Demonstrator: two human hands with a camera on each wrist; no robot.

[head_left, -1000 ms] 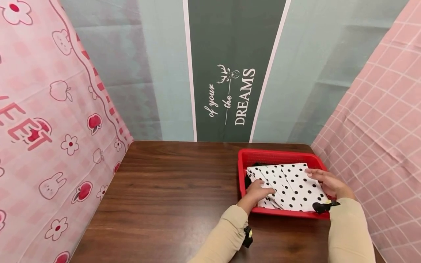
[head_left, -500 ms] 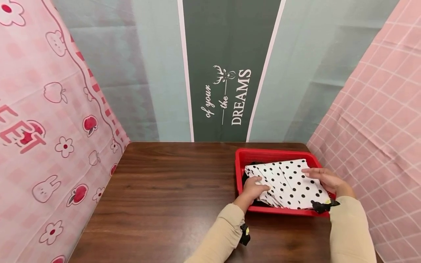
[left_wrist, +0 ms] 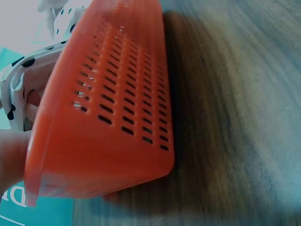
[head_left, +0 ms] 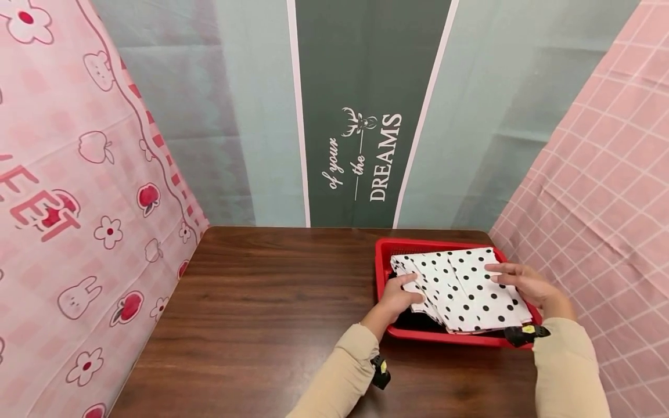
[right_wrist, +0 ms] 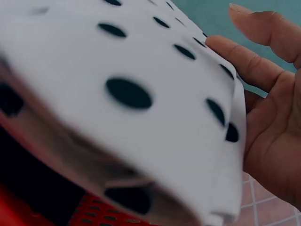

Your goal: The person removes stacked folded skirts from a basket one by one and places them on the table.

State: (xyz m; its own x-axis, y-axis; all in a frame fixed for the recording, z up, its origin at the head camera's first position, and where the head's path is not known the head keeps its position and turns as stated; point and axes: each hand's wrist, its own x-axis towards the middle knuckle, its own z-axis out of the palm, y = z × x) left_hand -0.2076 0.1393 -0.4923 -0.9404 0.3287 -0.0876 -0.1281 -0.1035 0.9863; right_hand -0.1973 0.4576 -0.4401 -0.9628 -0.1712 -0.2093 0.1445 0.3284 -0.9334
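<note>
White fabric with black dots forms the folded cloth (head_left: 470, 290), positioned over the red basket (head_left: 444, 337). Its layers part along one edge in the right wrist view. The left hand (head_left: 399, 297) grips the cloth's left edge, with thumb and forefinger on top. The right hand (head_left: 528, 284) is open at the right edge: fingers extended against the fabric, thumb raised clear. Black material (head_left: 418, 321) lies inside the basket below the cloth. The perforated basket rests on the right side of the brown wood-grain table (head_left: 272, 302). A pink grid-patterned sheet (head_left: 601, 203) hangs beside it.
</note>
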